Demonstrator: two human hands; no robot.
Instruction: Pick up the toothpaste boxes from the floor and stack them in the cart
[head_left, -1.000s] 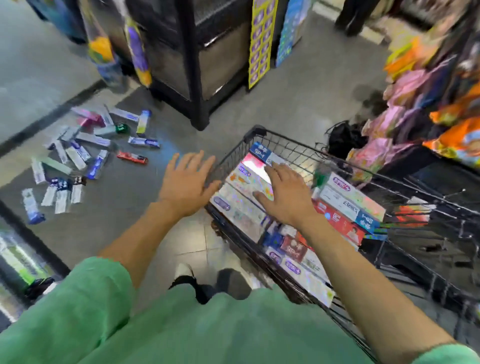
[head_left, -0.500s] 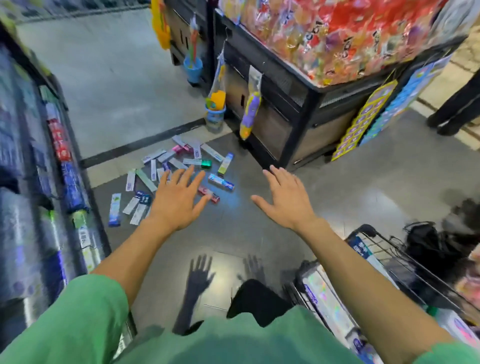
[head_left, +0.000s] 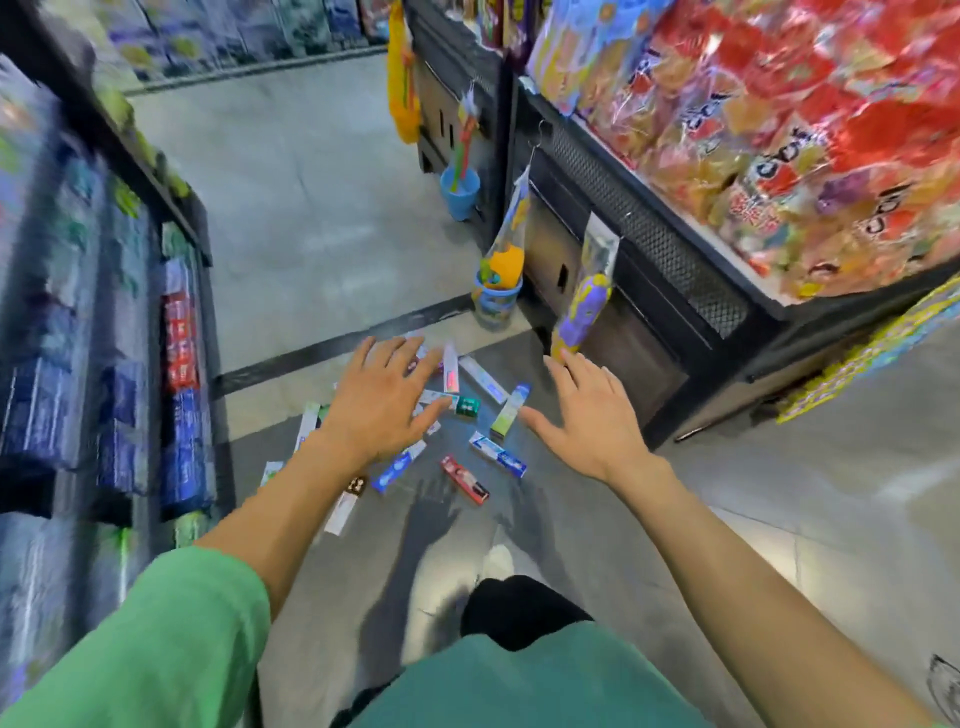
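Head view gives us a shop aisle with grey floor (head_left: 322, 218) tiles, crossed by a dark strip (head_left: 332, 345) that runs from the shelf foot on the left toward the display stand on the right. On the left we see a tall shelf (head_left: 171, 374) of blurred boxed goods; on the right a black display stand (head_left: 649, 291) heaped with bright snack bags (head_left: 779, 119), with hanging toy packs and two small blue buckets (head_left: 496, 306) at its near corner. We hold both arms out over the floor, green sleeves at the bottom edge. Our left hand (head_left: 382, 400) and right hand (head_left: 592, 421) are both spread wide, palms down, holding nothing. Scattered toothpaste boxes (head_left: 497, 454) lie flat on the floor just past the dark strip, partly hidden under the left hand. Their long axes point every way: a red box (head_left: 465, 479) slants toward the stand, a green-ended one (head_left: 509, 410) runs nearly straight away from us.
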